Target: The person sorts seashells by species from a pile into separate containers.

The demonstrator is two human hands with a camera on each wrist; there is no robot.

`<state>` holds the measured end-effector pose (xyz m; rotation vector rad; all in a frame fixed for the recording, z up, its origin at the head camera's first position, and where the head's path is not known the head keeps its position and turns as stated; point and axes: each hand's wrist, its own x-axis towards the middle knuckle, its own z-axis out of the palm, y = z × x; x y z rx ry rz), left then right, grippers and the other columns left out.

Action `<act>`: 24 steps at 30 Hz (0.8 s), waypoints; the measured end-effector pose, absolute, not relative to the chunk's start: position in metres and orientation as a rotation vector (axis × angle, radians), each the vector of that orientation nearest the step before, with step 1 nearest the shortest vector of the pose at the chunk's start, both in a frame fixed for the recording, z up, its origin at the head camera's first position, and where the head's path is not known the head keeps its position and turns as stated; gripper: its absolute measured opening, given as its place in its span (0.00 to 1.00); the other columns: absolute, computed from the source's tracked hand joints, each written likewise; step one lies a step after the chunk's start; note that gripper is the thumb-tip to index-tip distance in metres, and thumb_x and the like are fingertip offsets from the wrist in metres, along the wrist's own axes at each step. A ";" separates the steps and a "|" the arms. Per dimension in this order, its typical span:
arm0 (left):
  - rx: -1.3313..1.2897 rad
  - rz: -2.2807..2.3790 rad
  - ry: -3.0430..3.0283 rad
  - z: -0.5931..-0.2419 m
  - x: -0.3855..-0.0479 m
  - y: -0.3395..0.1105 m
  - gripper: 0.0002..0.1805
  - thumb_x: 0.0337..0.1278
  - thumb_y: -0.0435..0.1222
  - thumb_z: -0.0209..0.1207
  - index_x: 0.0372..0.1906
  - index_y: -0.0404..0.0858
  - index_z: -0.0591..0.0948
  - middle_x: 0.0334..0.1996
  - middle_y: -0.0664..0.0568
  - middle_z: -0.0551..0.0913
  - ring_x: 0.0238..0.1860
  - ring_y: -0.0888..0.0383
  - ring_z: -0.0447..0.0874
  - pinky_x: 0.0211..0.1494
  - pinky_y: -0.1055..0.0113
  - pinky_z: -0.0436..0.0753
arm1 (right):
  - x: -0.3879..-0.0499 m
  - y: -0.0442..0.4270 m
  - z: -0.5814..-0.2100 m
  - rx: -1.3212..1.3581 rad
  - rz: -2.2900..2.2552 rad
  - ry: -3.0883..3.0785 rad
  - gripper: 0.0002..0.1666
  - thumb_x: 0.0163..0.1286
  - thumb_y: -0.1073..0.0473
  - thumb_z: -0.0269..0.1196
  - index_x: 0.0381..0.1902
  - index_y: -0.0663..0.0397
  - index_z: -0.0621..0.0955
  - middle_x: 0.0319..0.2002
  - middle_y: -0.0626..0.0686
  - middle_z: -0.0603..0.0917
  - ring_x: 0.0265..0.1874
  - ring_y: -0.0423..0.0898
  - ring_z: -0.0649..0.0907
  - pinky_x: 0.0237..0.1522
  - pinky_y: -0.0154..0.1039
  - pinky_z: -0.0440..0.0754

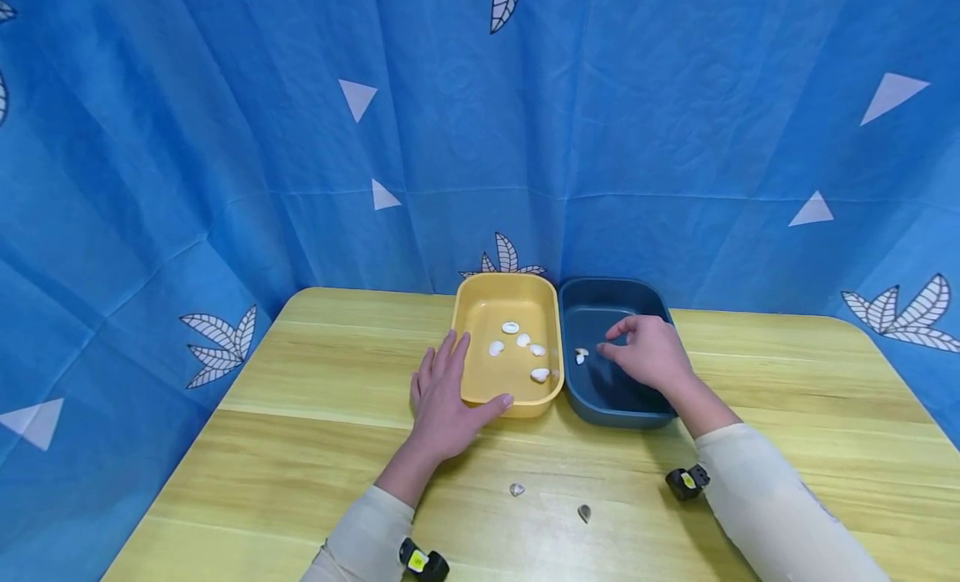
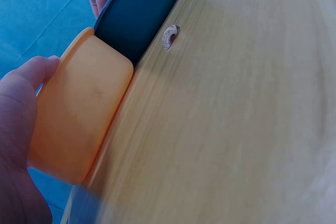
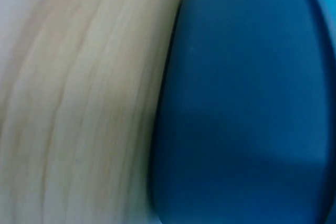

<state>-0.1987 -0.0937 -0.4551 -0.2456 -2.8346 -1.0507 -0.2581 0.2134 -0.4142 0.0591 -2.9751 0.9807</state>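
Note:
In the head view my left hand (image 1: 447,403) rests against the near left corner of a yellow tray (image 1: 471,303), its fingers spread along the left side. Its thumb (image 2: 42,71) touches the tray's rim in the left wrist view. Several white shells (image 1: 523,340) lie in that tray. My right hand (image 1: 647,348) is over the dark blue tray (image 1: 615,417), thumb and forefinger slightly apart. A brownish speck shows at the thumb tip; I cannot tell whether it is a shell. Small pale shells (image 1: 581,356) lie inside, left of that hand.
Two small grey-brown shells, a lighter one (image 1: 517,489) and a darker one (image 1: 584,513), lie on the wooden table (image 1: 300,449) in front of the trays. The trays stand side by side at the table's back edge, before a blue patterned curtain (image 1: 465,148).

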 end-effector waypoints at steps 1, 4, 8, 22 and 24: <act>-0.245 -1.052 -2.834 -0.455 -0.199 -0.094 0.59 0.48 0.69 0.62 0.81 0.53 0.50 0.80 0.58 0.43 0.77 0.42 0.37 0.71 0.37 0.39 | -0.256 0.214 -0.413 0.075 0.980 -2.965 0.16 0.63 0.52 0.70 0.39 0.61 0.85 0.16 0.50 0.71 0.17 0.49 0.73 0.23 0.42 0.70; -0.248 -1.056 -2.822 -0.456 -0.199 -0.094 0.59 0.48 0.70 0.61 0.81 0.53 0.50 0.80 0.58 0.43 0.77 0.42 0.38 0.71 0.38 0.38 | -0.248 0.216 -0.409 0.113 0.989 -2.935 0.15 0.63 0.53 0.71 0.38 0.60 0.85 0.16 0.50 0.70 0.15 0.48 0.72 0.22 0.42 0.70; -0.253 -1.057 -2.809 -0.457 -0.199 -0.094 0.59 0.48 0.70 0.62 0.81 0.53 0.51 0.80 0.57 0.44 0.76 0.41 0.39 0.71 0.38 0.39 | -0.236 0.217 -0.405 0.144 0.988 -2.900 0.14 0.62 0.54 0.71 0.38 0.59 0.85 0.15 0.49 0.69 0.14 0.48 0.71 0.21 0.43 0.69; -0.261 -1.061 -2.795 -0.458 -0.200 -0.094 0.58 0.47 0.69 0.62 0.81 0.52 0.52 0.80 0.56 0.44 0.76 0.39 0.41 0.71 0.37 0.40 | -0.180 0.214 -0.388 0.204 1.092 -2.860 0.14 0.60 0.53 0.74 0.38 0.55 0.85 0.16 0.45 0.65 0.12 0.43 0.64 0.21 0.40 0.66; -0.260 -1.062 -2.798 -0.457 -0.200 -0.094 0.58 0.47 0.69 0.62 0.81 0.52 0.52 0.80 0.56 0.44 0.76 0.39 0.40 0.71 0.37 0.40 | -0.170 0.213 -0.390 0.218 1.106 -2.852 0.13 0.59 0.54 0.75 0.37 0.55 0.85 0.16 0.44 0.64 0.12 0.41 0.63 0.21 0.39 0.66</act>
